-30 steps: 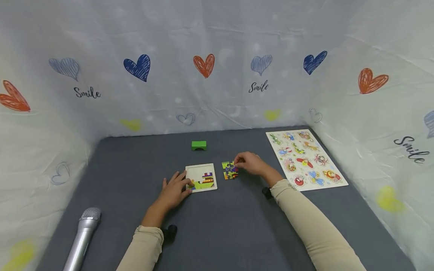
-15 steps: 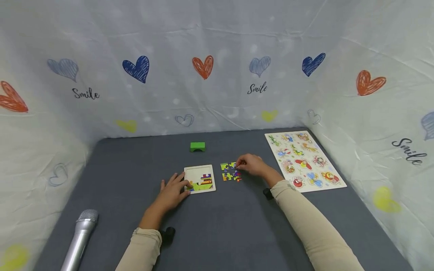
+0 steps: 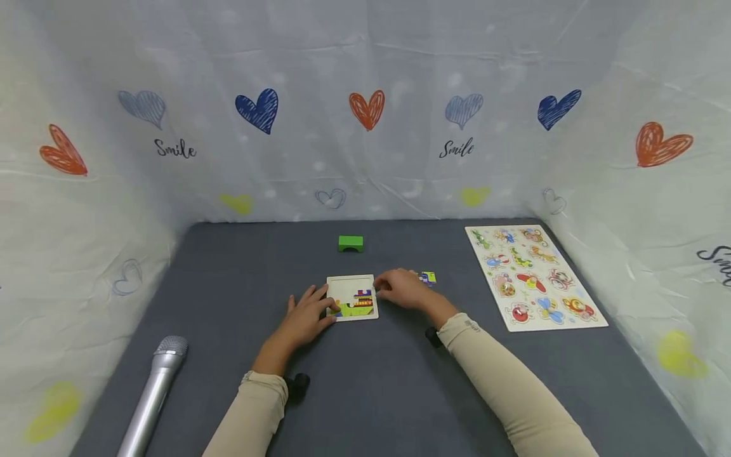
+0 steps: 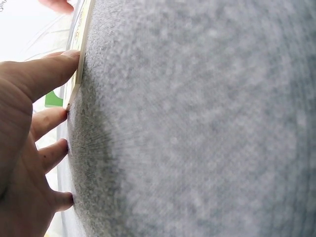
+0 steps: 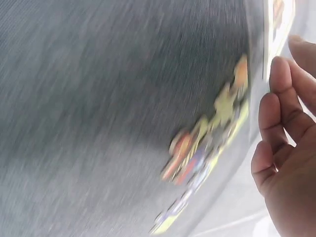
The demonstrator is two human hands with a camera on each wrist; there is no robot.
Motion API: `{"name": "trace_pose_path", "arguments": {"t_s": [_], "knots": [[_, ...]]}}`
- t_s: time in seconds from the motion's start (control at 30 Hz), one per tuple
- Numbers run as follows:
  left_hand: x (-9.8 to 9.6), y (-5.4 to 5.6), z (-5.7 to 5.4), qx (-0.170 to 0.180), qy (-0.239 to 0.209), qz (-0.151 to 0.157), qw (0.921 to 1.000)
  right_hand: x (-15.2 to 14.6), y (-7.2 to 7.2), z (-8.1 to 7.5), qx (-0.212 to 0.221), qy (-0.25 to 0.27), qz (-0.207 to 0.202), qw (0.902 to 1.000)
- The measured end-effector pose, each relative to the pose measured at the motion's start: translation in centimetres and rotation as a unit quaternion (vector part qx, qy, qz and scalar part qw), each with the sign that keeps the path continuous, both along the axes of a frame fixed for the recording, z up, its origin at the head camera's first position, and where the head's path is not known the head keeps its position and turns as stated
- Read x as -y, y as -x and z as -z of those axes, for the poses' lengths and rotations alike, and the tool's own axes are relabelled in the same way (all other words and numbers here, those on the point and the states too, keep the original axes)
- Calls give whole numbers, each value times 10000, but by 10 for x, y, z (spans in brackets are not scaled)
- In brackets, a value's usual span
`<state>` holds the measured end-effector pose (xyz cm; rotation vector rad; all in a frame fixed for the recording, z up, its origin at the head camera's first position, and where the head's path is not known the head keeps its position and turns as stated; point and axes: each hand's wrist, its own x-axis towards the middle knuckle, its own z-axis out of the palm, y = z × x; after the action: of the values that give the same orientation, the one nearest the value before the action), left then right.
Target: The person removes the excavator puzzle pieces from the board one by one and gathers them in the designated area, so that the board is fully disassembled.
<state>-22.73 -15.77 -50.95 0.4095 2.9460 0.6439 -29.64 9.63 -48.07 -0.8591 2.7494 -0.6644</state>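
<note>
Head view: left hand [image 3: 305, 319], spread and unclenched, touches cream square puzzle tray [image 3: 345, 289]; right hand [image 3: 402, 289] at its edge, can't tell if grasping. Light left touch: tray may skid.

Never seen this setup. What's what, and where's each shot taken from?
No robot here: a bare-handed person works at a dark grey table. The wide picture comes from a head-worn camera looking down; the two close-ups come from small black cameras on each wrist. The left hand touches a pale square puzzle tray, partly filled with colourful pieces. The right hand is at the tray's right edge; whether it holds anything is hidden. Also: loose multicoloured jigsaw pieces, a green arched block, a white rectangular board of animal pictures and a silver microphone.
</note>
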Motion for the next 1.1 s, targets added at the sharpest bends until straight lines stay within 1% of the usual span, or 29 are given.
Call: {"name": "trace_pose_path", "arguments": {"t_s": [0.13,0.27,0.43,0.63,0.83,0.93,1.1], "knots": [[-5,1,1,-4,-28,8,10000,8,-3,3,-283,-238,-120,9992],[-6,1,0,11,-15,-33,10000,11,-4,6,-409,-299,-58,9987],[-5,1,-1,-32,-33,27,10000,14,-4,8,-566,-331,30,9978],[-4,1,-3,-20,-6,35,10000,16,-5,10,-584,-119,184,9981],[-3,1,-4,42,-33,30,10000,17,-7,10,-731,75,172,9971],[-3,1,-3,47,-7,18,10000,17,-6,12,-715,166,238,9970],[-2,0,-3,44,-40,-6,10000,16,-5,13,-289,477,383,9977]]}}
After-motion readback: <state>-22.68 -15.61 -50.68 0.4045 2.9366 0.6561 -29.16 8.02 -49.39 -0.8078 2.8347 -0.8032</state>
